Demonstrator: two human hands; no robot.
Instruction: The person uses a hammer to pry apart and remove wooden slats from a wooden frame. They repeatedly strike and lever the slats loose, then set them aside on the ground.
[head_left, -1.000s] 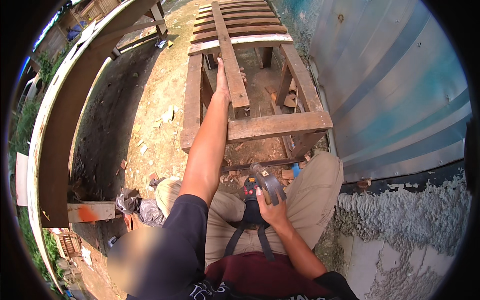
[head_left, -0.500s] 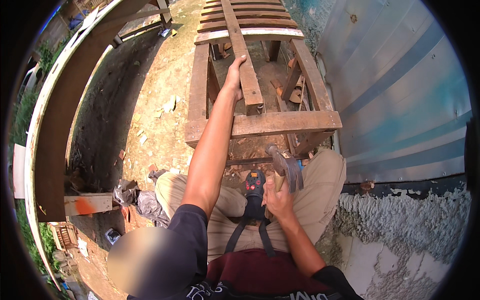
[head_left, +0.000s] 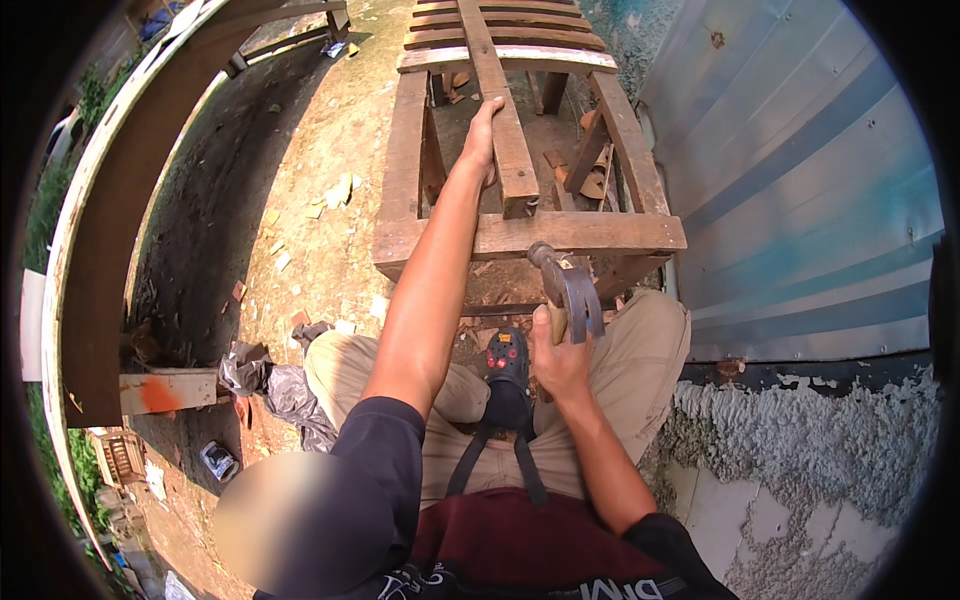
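Brown wooden batten in the left hand, claw hammer in the right

The wooden batten [head_left: 491, 75] runs from the top centre of the frame to just above the middle, lying lengthwise over the crosswise slats [head_left: 550, 37]. Its near end sits by the front rail [head_left: 590, 233] of a slatted wooden frame; whether the two touch, I cannot tell. The left hand [head_left: 482, 145] grips the batten from its left side, the thumb side against the edge; the other fingers are mostly hidden.

Right of centre, the right hand [head_left: 562, 365] is closed around the handle of a claw hammer [head_left: 577, 297], thumb lying up along the handle. The hammer's striking face points to the upper left, its claw to the lower right.

Between the forearms, at lower centre, shows a dark clog [head_left: 507, 352] with red and orange studs. Crumpled grey plastic bags [head_left: 298, 400] lie lower left, near a can [head_left: 218, 461]. Bluish corrugated metal sheet [head_left: 790, 190] fills the upper right, above a rough plastered wall [head_left: 790, 440].
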